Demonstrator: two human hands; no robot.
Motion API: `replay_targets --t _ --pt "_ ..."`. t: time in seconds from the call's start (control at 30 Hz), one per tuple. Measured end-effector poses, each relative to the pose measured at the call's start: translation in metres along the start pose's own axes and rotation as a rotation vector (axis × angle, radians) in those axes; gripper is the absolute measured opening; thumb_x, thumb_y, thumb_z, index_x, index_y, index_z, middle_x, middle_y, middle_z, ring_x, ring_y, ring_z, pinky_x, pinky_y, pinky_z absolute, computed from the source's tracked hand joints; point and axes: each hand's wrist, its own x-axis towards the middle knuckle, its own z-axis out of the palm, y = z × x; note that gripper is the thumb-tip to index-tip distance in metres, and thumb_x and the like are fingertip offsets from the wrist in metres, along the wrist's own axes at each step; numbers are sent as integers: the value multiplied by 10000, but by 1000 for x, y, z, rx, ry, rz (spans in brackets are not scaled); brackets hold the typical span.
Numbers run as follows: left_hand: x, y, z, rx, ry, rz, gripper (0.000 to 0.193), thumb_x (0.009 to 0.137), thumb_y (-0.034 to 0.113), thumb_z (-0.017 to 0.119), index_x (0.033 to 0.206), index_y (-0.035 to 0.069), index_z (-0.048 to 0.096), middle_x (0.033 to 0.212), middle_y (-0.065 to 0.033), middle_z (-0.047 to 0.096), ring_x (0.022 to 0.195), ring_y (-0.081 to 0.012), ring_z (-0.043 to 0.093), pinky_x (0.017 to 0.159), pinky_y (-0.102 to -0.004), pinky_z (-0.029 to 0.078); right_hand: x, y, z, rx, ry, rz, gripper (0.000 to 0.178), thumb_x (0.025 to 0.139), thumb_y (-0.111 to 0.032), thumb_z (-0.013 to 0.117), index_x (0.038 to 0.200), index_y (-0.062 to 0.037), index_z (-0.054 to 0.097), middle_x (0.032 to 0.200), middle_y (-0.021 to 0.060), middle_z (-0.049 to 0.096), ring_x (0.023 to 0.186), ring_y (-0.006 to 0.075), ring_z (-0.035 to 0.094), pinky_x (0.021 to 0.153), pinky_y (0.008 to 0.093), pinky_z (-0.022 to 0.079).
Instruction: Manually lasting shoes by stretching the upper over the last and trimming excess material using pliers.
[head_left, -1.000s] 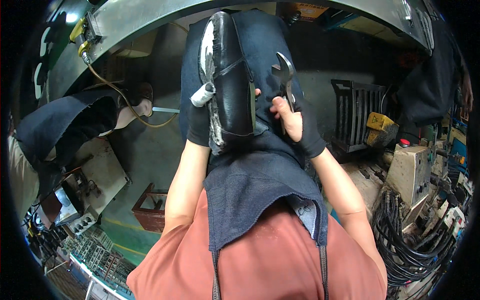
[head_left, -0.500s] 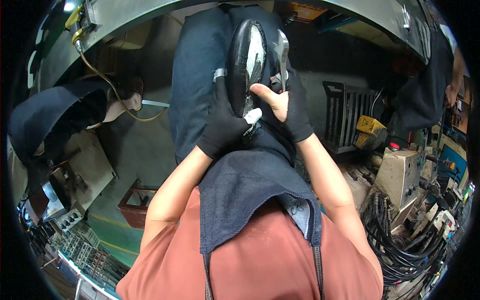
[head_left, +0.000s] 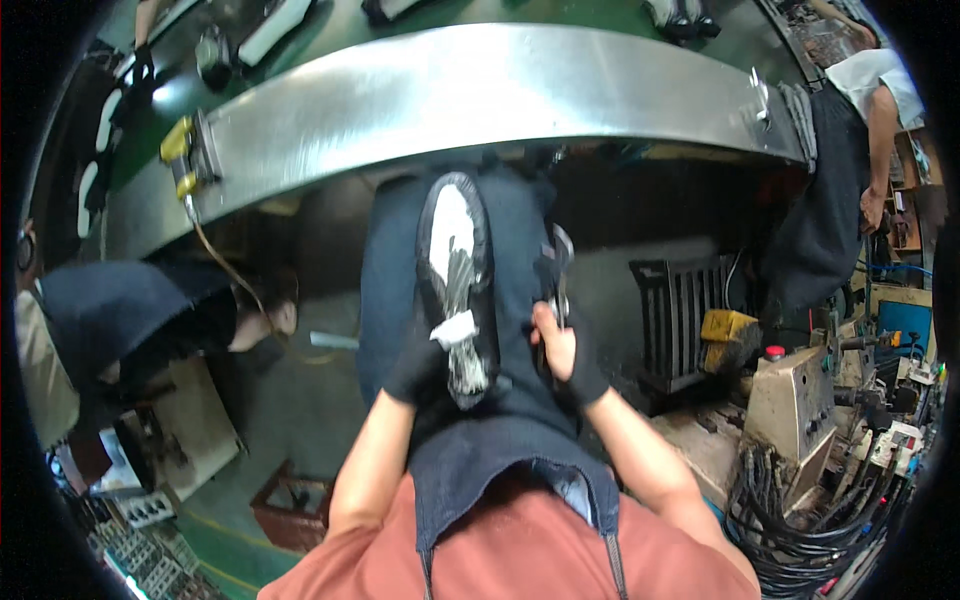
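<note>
A black shoe upper on a last lies along my thighs, its underside facing up and its rounded toe pointing away. White shows across the front of that underside, and wrinkled, shiny dark material runs back to the heel. My left hand, in a black glove, grips the shoe from its left side, with the white-wrapped thumb lying across the underside. To the right and apart from the shoe, my gloved right hand is closed around metal pincers, their curved head pointing away. Its thumb is bare; some fingers are hidden.
A shiny metal bench edge curves across in front of my knees. A yellow device with a hose hangs at its left. Co-workers sit at both sides. At right stand a dark slatted rack, a control box and bundled black cables.
The view has tilted up, showing more of the bench. The shoe has turned so its underside faces up more fully. My right hand with the pincers has come away from it.
</note>
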Motion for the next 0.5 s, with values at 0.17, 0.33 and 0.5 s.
replay_targets --t 0.17,0.33,0.5 --pt "81 115 25 102 -80 -52 757 806 33 663 1462 18 284 1296 -131 527 1137 -191 546 913 -306 483 0 52 2 119 -3 189 456 958 -456 547 816 -30 627 659 30 615 630 133 596 614 301 464" --pt "306 251 71 590 -249 430 896 697 217 748 1453 18 312 1350 -213 502 1199 -305 531 1019 -369 426 45 46 16 193 -73 241 495 944 -498 553 837 -23 647 684 44 633 635 137 598 618 299 475" --pt "480 299 154 1162 -95 402 806 724 369 741 1372 34 397 1334 -240 503 1213 -362 528 1014 -415 430 109 7 22 167 -127 408 489 936 -495 564 825 -27 651 695 48 642 637 144 614 607 301 474"
